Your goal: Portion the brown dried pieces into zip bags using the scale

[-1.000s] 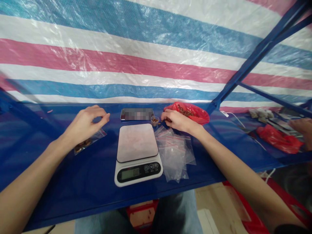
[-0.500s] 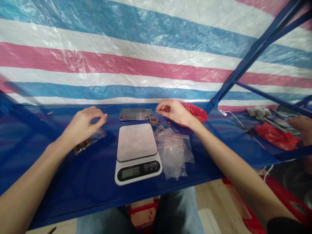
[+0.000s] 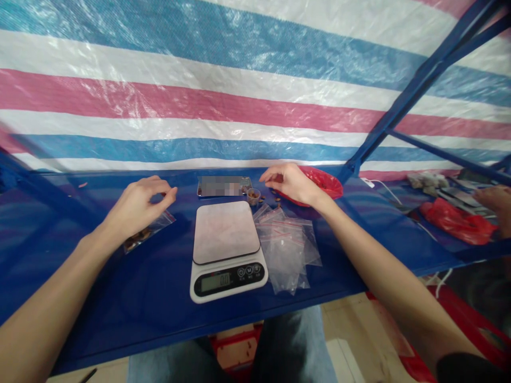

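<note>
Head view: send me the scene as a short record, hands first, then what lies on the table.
Left hand: over the filled bag, partly hiding it; thumb and index curved together
Right hand: over the left part of the red bag; grip unclear
Scale: between the forearms, display appears to read 0.0
Clear bags: overlapping, right of the scale
Cup: behind the scale, brown bits inside
Loose bits: on the table, right of the cup

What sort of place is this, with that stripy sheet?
Probably a makeshift work bench: a digital scale and clear plastic bags lie on a blue tabletop, with striped plastic sheeting behind it.
</note>
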`<state>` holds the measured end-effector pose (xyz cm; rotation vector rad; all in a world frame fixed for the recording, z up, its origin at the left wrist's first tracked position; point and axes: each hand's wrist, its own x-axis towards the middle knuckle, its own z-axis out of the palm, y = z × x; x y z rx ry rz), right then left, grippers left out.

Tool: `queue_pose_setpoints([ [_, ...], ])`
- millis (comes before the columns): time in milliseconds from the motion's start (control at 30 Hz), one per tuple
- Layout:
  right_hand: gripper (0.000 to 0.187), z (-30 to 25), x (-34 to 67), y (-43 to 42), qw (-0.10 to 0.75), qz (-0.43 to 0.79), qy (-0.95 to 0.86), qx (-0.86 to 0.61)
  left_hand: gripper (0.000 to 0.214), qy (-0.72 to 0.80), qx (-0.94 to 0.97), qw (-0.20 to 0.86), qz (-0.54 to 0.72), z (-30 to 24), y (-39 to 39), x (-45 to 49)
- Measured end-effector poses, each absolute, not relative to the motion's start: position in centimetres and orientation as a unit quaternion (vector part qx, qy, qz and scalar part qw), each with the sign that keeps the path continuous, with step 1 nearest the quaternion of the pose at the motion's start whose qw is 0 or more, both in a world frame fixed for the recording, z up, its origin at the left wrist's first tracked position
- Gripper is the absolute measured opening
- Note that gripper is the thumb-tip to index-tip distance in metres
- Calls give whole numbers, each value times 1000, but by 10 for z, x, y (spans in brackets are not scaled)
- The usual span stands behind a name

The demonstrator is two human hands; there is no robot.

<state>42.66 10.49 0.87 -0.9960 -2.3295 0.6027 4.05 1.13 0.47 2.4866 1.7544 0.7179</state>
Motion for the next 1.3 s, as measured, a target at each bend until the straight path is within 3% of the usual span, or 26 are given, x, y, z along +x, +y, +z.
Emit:
queue_pose_setpoints([
  [167, 36, -5, 452, 109, 161, 154, -909, -351, 43, 560, 799, 15, 220, 2, 13, 39],
  [300, 26, -15, 447, 105, 131, 87, -928, -338, 43, 559, 797, 10, 228, -1, 14, 36],
  [500, 26, -18, 439, 99, 132, 55, -929, -341, 43, 567, 791, 9, 227, -3, 15, 33],
  [600, 24, -11, 437, 98, 161, 66, -927, -332, 43, 570, 790, 14, 225, -4, 15, 32],
  [800, 10, 3, 412, 89, 355, 169, -849, -354, 42, 578, 786, 17, 218, -5, 17, 33],
  [867, 11, 3, 407, 87, 362, 171, -844, -357, 42, 579, 787, 19, 214, -5, 17, 33],
  [1000, 22, -7, 417, 94, 286, 103, -874, -380, 43, 580, 786, 20, 214, -4, 15, 33],
  [1133, 14, -22, 435, 104, 175, 56, -903, -389, 43, 579, 786, 23, 216, -5, 15, 32],
  [1300, 21, -21, 434, 100, 168, 38, -897, -408, 43, 579, 785, 26, 219, -6, 16, 32],
])
